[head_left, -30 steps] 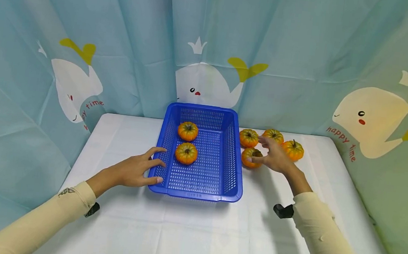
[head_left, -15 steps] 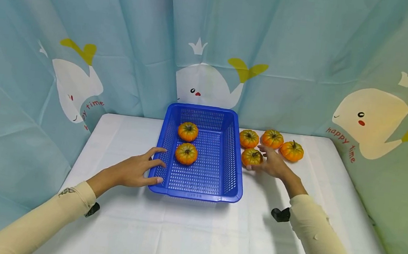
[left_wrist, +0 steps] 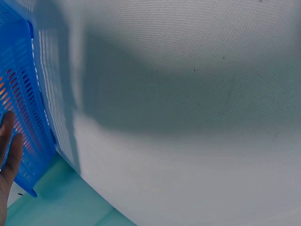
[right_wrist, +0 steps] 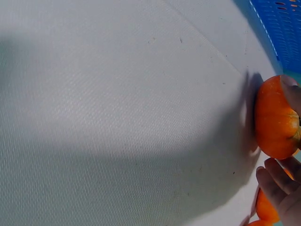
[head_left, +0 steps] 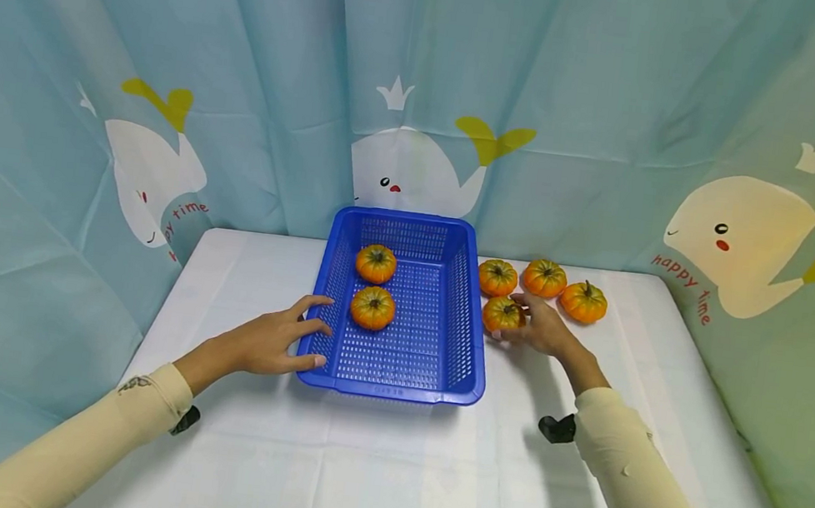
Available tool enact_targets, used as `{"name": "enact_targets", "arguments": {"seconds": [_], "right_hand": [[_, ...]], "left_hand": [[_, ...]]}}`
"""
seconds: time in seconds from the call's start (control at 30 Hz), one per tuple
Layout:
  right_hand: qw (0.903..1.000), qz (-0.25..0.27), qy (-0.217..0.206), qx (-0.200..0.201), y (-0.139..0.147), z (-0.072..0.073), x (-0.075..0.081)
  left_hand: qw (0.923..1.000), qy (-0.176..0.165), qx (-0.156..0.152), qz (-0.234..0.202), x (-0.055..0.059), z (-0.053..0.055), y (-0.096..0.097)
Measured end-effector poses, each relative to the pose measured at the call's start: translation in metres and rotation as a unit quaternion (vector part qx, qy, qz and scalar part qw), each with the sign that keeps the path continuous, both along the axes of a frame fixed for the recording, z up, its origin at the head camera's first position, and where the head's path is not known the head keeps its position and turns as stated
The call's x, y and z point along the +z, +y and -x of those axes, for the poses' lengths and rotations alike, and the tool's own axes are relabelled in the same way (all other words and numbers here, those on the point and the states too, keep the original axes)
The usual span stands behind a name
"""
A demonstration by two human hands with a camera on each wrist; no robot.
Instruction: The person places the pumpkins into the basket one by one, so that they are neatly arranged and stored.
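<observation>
A blue plastic basket (head_left: 392, 390) with perforated walls holds two small orange pumpkins, one farther back (head_left: 376, 264) and one nearer (head_left: 373, 308). My left hand (head_left: 269, 341) lies over the basket's left rim, fingers spread and touching it; in the left wrist view its fingers (left_wrist: 14, 153) show beside the outer wall. Right of the basket, my right hand (head_left: 541, 328) grips a small pumpkin (right_wrist: 275, 120) between thumb and fingers. In the right wrist view the thumb lies on one side of it and the fingertips at the other. That pumpkin is at the table surface.
Several more pumpkins stand close by: one behind the gripped one (head_left: 498, 278), one at the back edge (head_left: 544, 277) and one farther right (head_left: 584, 302). A white cloth covers the table (head_left: 382, 477). Blue curtains (head_left: 593, 82) with whale prints rise behind and at the sides.
My right hand has moved slightly left and closed its thumb and fingers round the nearest pumpkin. The left hand and basket have stayed in place.
</observation>
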State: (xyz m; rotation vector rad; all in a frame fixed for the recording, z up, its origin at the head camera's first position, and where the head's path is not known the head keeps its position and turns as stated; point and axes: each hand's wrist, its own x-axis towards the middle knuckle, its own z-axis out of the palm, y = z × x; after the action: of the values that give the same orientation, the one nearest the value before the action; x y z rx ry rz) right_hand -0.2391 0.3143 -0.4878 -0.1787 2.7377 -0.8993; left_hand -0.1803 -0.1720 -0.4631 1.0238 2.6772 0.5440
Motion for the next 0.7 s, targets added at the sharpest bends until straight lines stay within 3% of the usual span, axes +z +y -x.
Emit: {"name": "enact_targets", "arguments": {"seconds": [0.7], "right_hand": [[0.9998, -0.008, -0.02, 0.0, 0.0007, -0.0017, 0.0026]], "left_hand": [[1.0, 0.005, 0.0, 0.0, 0.0002, -0.0005, -0.0004]]}}
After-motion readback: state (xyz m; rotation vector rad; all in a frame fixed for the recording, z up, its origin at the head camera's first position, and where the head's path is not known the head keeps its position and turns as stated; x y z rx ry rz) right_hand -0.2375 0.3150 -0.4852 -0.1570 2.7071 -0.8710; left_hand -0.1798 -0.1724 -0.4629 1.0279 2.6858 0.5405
